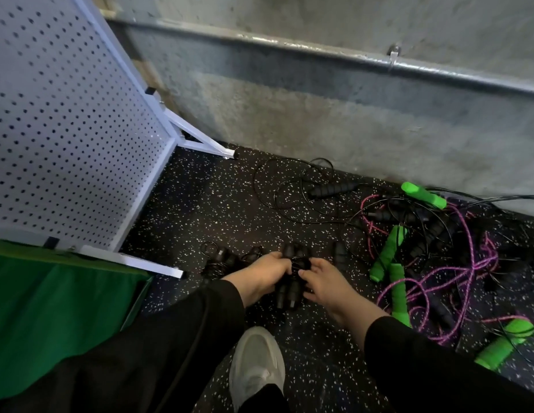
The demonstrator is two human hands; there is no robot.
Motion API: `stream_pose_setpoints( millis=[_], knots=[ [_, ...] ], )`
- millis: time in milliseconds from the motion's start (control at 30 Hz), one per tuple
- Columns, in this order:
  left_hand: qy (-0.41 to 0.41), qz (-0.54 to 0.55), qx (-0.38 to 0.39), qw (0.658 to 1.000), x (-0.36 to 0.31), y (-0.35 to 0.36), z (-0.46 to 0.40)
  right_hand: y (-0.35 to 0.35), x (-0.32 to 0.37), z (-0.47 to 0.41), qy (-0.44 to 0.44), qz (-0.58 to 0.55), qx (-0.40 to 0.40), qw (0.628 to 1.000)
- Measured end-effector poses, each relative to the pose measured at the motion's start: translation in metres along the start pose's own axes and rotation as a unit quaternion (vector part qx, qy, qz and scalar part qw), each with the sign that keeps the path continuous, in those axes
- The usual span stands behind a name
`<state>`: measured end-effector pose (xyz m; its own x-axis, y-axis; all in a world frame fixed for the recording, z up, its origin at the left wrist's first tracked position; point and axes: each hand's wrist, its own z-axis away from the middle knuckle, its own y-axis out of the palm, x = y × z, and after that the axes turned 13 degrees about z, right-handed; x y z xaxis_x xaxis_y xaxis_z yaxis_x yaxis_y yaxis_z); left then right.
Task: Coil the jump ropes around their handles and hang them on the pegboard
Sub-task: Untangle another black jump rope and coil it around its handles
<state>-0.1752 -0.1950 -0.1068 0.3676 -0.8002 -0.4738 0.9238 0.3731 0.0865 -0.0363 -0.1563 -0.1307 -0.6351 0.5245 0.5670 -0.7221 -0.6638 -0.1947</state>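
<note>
Crouching over a speckled black floor (218,204), a person in black sleeves works both hands around a bundle of black jump-rope handles (289,281) with thin black cord wound about their middle. Seen from the head camera, the left hand (267,271) curls its fingers over the left side of the bundle, while the right hand (322,281) pinches at the cord on the right side with thumb and fingertips. The bundle is low over the floor, just ahead of a grey shoe (257,365).

Just left of the hands lies another coiled black rope (221,259). To the right sprawls a tangle of ropes: a loose black rope (331,189) near the concrete wall (319,108), green handles (388,257) and a pink-purple cord (456,281) (the strands overlap too much to sort one rope from another).

A white pegboard (66,120) on a white frame stands at the left, its holes bare in the part that shows. A green panel (51,308) sits below it.
</note>
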Motion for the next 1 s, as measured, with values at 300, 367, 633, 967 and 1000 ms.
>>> stream_pose_setpoints(
  millis=[300, 367, 633, 967, 1000],
  knots=[
    [0.003, -0.121, -0.037, 0.992, 0.011, 0.011, -0.013, 0.003, -0.019, -0.001, 0.023, -0.004, 0.053, 0.998],
    [0.006, -0.139, -0.047, 0.989, 0.013, 0.010, -0.013, 0.006, -0.021, 0.004, 0.019, 0.004, 0.083, 0.996],
    [0.037, -0.199, -0.053, 0.978, 0.016, 0.005, -0.010, 0.002, -0.025, 0.006, 0.000, -0.059, 0.096, 0.994],
    [0.049, -0.263, -0.067, 0.961, 0.019, 0.000, -0.011, 0.006, -0.034, -0.002, -0.009, -0.012, 0.066, 0.998],
    [0.049, -0.283, -0.070, 0.955, 0.018, 0.000, -0.012, 0.006, -0.033, -0.004, -0.012, 0.009, 0.046, 0.999]
  ],
)
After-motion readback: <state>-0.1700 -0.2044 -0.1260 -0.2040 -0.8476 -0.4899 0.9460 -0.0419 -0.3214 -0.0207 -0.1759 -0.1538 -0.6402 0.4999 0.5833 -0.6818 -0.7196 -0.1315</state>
